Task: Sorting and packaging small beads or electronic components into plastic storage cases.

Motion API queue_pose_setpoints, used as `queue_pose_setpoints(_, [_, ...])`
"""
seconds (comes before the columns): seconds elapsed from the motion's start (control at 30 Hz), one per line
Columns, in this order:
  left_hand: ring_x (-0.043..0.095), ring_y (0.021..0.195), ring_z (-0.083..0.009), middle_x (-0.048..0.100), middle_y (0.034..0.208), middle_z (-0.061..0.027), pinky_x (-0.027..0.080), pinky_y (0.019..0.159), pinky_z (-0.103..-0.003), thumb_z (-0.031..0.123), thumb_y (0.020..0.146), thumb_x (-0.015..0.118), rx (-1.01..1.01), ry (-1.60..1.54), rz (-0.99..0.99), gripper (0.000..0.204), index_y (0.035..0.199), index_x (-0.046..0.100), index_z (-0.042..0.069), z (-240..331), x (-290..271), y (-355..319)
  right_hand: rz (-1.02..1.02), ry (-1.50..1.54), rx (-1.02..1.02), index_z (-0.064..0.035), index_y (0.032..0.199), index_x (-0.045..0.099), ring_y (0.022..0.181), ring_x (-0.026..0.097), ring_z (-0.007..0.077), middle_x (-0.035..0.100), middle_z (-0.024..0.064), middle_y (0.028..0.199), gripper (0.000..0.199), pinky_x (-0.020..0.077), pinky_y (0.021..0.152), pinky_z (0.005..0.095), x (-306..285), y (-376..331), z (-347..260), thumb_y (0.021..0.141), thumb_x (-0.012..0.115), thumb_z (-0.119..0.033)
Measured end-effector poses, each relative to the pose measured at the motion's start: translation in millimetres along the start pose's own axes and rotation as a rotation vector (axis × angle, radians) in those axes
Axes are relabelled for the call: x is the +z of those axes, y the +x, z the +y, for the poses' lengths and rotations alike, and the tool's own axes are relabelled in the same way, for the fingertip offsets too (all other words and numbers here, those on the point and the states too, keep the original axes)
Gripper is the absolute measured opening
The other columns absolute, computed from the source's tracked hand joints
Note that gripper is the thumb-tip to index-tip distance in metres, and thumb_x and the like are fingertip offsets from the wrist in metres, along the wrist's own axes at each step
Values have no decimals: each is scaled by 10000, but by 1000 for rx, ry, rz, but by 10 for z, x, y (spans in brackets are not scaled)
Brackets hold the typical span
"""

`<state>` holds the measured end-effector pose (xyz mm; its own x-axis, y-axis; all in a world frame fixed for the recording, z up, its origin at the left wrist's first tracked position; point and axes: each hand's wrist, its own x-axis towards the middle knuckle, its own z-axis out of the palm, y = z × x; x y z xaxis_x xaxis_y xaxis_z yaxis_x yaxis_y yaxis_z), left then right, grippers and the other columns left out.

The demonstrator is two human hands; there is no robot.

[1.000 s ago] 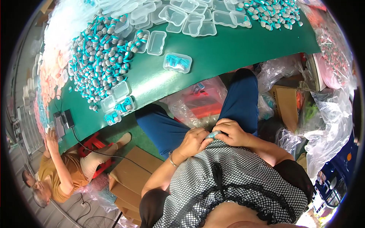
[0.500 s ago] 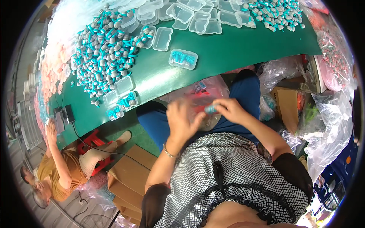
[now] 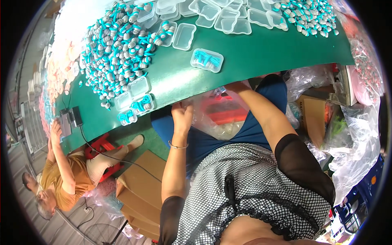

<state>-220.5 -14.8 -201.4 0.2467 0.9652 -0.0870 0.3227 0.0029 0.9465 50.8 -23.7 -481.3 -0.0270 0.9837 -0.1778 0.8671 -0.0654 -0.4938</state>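
A clear plastic bag (image 3: 201, 121) hangs open over my lap, just below the table's front edge. My left hand (image 3: 182, 116) is closed at the bag's left rim, thumb against the fingers. At the bag's far right side is my right hand (image 3: 237, 87), its fingers hidden by the plastic and the table edge; what they hold, if anything, does not show. A small clear packet (image 3: 219, 90) lies near those fingers. Nearest on the table is a clear lidded box (image 3: 207, 61) with turquoise cords inside. Farther left, an open clear box (image 3: 141, 103) holds turquoise-and-grey corded pieces.
A heap of turquoise-and-grey pieces (image 3: 118, 53) covers the table's left side, with a smaller pile (image 3: 312, 16) at far right. Empty clear boxes (image 3: 226, 19) lie along the back. A red stool (image 3: 222, 110) shows through the bag. Cardboard (image 3: 141, 179) and a seated co-worker (image 3: 67, 179) are left.
Both hands have moved forward to the table edge, the right one into or behind the bag. The small turquoise-and-grey piece that was at my right fingers is out of sight.
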Motion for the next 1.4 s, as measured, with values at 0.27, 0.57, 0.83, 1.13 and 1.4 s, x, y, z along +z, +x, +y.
queue_pose_setpoints(0.27, [585, 959, -152, 649, 1082, -90, 466, 866, -288, 61, 851, 665, -89, 3, 81, 352, 1172, 577, -55, -53, -337, -216, 154, -18, -5, -42, 1101, 653, 1018, 639, 353, 677, 193, 1068, 283, 493, 842, 482, -457, 137, -414, 835, 586, -111])
queue_pose_setpoints(0.57, [608, 1027, -241, 647, 1133, -177, 460, 932, -336, 75, 824, 666, -108, 22, 57, 430, 1217, 551, -57, -86, -363, -241, 323, -32, 23, -44, 1070, 665, 1013, 631, 351, 676, 188, 1060, 252, 486, 848, 479, -662, -142, -583, 845, 566, -98])
queue_pose_setpoints(0.83, [615, 1052, -295, 642, 1132, -197, 461, 945, -365, 83, 822, 640, -73, 77, 108, 442, 1230, 544, -59, -124, -518, -348, 258, 102, -74, -41, 1057, 669, 1017, 621, 353, 674, 187, 1062, 238, 480, 865, 477, -679, -48, -827, 860, 559, -116])
queue_pose_setpoints(1.13, [589, 1126, -334, 605, 1211, -232, 451, 980, -384, 113, 829, 666, -21, 173, 41, 502, 1276, 514, -59, -112, -520, -339, -138, 291, -31, -18, 1042, 676, 918, 662, 361, 701, 175, 1029, 232, 521, 811, 444, -1468, -575, -1415, 869, 581, -140])
queue_pose_setpoints(1.4, [555, 1183, -404, 565, 1274, -268, 445, 1011, -421, 170, 833, 683, 70, 232, 0, 591, 1336, 480, -66, -92, -490, -277, -106, 781, -179, 0, 933, 669, 651, 570, 115, 652, 57, 769, 123, 453, 606, 241, -3114, -1302, -2259, 810, 673, -12])
